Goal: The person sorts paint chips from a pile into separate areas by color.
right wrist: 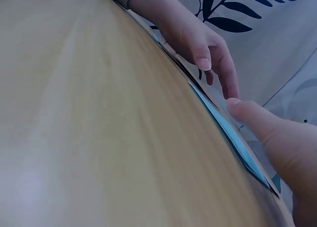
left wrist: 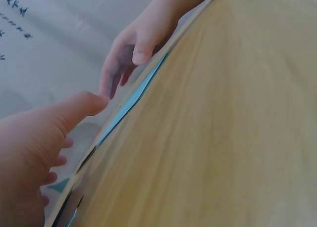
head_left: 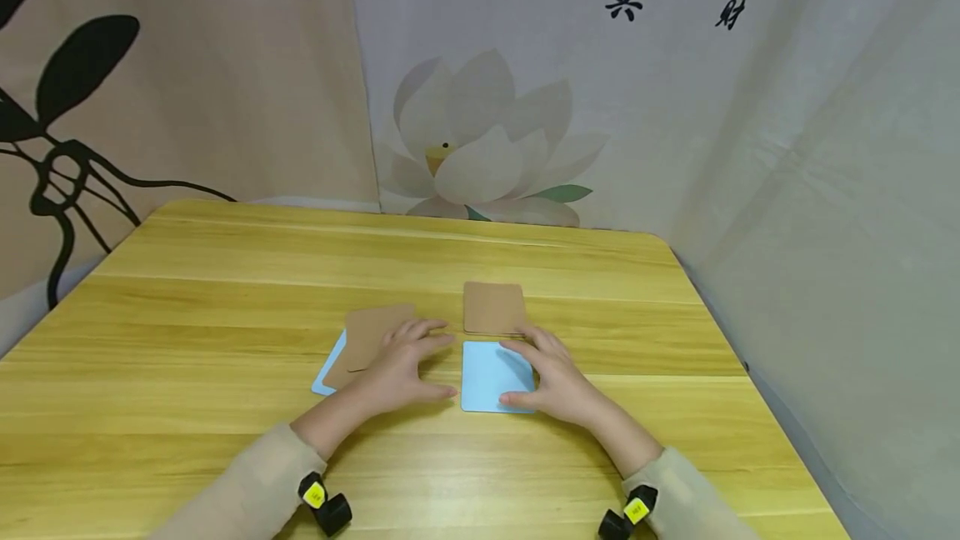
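A light blue square card (head_left: 483, 382) lies on the table in the head view, with a brown square card (head_left: 492, 308) just beyond it. My right hand (head_left: 555, 382) is at the blue card's right side, its thumb and forefinger spread apart and overlapping the card. To the left, brown cards (head_left: 371, 332) overlap another blue card (head_left: 327, 373), whose left edge shows. Over their right part is my left hand (head_left: 405, 365), thumb and fingers apart, hiding some of them. In the left wrist view the left thumb (left wrist: 84, 107) is extended, with nothing pinched against it.
The wooden table (head_left: 225, 290) reaches back to a printed curtain (head_left: 495, 40) with a lotus and dark writing. Another curtain side (head_left: 825, 190) borders the table's right edge. A small black camera (head_left: 326, 507) sits at each sleeve cuff.
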### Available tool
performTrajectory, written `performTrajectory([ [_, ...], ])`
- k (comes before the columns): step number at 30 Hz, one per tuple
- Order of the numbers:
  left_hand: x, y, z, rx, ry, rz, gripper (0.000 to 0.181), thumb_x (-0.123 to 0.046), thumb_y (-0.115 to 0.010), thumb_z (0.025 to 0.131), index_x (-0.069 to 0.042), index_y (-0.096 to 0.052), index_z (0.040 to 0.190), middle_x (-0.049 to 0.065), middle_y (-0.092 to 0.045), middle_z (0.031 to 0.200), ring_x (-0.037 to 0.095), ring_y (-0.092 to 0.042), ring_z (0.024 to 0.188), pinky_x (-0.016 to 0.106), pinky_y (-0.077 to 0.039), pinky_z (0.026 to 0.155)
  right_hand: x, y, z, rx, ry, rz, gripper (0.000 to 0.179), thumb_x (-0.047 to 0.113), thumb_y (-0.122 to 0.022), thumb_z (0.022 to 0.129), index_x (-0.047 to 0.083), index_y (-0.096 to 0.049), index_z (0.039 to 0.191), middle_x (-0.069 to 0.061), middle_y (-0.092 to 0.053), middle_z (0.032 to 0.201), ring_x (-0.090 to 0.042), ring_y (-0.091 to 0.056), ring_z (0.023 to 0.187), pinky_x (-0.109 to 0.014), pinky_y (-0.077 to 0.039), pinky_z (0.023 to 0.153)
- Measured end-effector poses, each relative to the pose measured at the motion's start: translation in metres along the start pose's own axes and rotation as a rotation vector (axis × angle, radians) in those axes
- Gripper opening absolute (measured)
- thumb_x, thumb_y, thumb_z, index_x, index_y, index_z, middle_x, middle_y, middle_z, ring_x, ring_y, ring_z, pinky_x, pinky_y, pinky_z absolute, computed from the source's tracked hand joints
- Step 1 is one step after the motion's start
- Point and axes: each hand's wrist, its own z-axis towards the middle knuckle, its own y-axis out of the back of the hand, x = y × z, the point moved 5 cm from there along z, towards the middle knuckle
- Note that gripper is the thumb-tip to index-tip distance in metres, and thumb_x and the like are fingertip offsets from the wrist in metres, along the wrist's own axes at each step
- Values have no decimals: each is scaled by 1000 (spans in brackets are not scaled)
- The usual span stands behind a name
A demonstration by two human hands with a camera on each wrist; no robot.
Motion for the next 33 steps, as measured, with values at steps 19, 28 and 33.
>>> performTrajectory([
  [19, 48, 50, -31, -108, 64, 30, 81, -45, -81, 73, -2, -53, 135, 17, -38, 145, 41, -25, 133, 66, -12, 99, 30, -22, 55, 2, 68, -28, 79, 52, -74, 78, 16, -46, 143, -12, -28, 152, -30, -20, 139, -59, -12, 108],
  [28, 67, 63, -42, -102, 114, 64, 82, -44, -82, 72, -3, -52, 136, 20, -35, 146, 44, -23, 133, 69, -11, 97, 38, -35, 79, 63, 42, -89, 80, 58, -69, 80, 20, -42, 145, -11, -26, 153, -27, -19, 141, -52, -10, 111],
  [33, 75, 65, -44, -102, 138, 83, 81, -46, -81, 72, -3, -53, 135, 20, -36, 145, 46, -24, 131, 71, -12, 95, 43, -40, 92, 85, 32, -75, 81, 58, -71, 78, 21, -43, 145, -10, -26, 153, -29, -18, 141, -52, -10, 111],
])
